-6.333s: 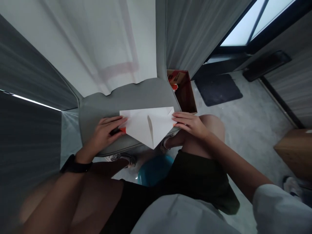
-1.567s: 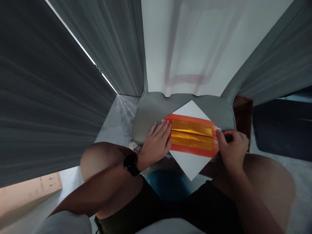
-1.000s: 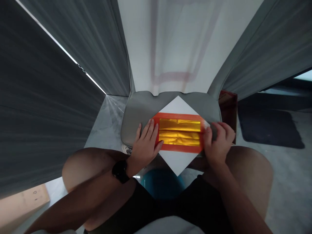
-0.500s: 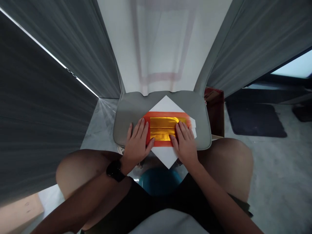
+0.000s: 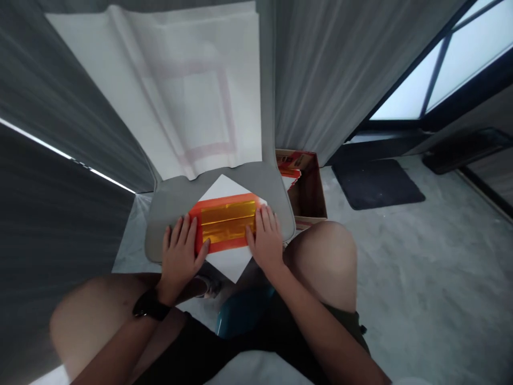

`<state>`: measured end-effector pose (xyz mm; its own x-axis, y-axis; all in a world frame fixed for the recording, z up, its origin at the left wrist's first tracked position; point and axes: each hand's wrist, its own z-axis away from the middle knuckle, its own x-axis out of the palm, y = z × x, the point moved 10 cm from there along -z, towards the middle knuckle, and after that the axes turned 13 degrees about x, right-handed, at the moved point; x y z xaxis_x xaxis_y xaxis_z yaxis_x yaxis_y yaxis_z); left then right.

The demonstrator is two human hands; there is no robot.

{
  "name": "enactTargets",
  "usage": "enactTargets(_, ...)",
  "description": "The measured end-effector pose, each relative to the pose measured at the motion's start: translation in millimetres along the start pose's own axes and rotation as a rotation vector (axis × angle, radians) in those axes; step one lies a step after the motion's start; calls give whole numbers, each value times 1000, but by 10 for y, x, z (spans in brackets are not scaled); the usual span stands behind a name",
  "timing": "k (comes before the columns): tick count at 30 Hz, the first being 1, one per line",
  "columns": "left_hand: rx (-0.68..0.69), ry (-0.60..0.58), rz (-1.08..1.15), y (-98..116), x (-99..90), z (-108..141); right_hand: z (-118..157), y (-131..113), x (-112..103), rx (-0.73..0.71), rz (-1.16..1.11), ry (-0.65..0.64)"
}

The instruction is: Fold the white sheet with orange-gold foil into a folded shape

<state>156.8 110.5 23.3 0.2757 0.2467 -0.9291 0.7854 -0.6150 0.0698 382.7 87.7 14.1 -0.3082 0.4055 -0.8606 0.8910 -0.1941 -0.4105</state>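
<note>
A white sheet of joss paper (image 5: 223,186) with an orange band and a gold foil panel (image 5: 228,220) lies cornerwise on a grey chair seat (image 5: 160,235). One corner juts past the seat's front edge. My left hand (image 5: 180,248) rests flat on the left end of the orange band, fingers stretched out. At the other end, my right hand (image 5: 266,235) lies flat with its fingers pointing away and its thumb at the foil's edge. A dark watch (image 5: 150,305) is on my left wrist. Neither hand grips anything.
Large white sheets (image 5: 200,101) drape over the chair's backrest. Right of the chair stands an open cardboard box (image 5: 315,187) holding orange-and-white paper (image 5: 292,175). A dark mat (image 5: 377,184) lies on the floor farther right. Grey curtains (image 5: 320,64) hang behind; something blue (image 5: 242,310) is between my legs.
The view has swung right, so the chair and paper appear farther left and more of the box shows. My right hand has slid off the foil to the paper's right end. My left hand stays put.
</note>
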Motion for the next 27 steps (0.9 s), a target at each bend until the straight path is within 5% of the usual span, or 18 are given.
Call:
enactTargets(9, 2, -32, -33, 18, -7, -47, -77, 12, 85, 77, -68, -145)
enactTargets(17, -14, -46, 20, 5, 1, -37, -63, 28, 97, 90, -68, -119)
enactTargets(24, -257, 67, 225, -255, -22, -121, -58, 63, 111, 62, -7, -77)
enactTargets(27, -260, 49, 161, -217, 28, -164, -54, 79, 116, 48, -7, -72)
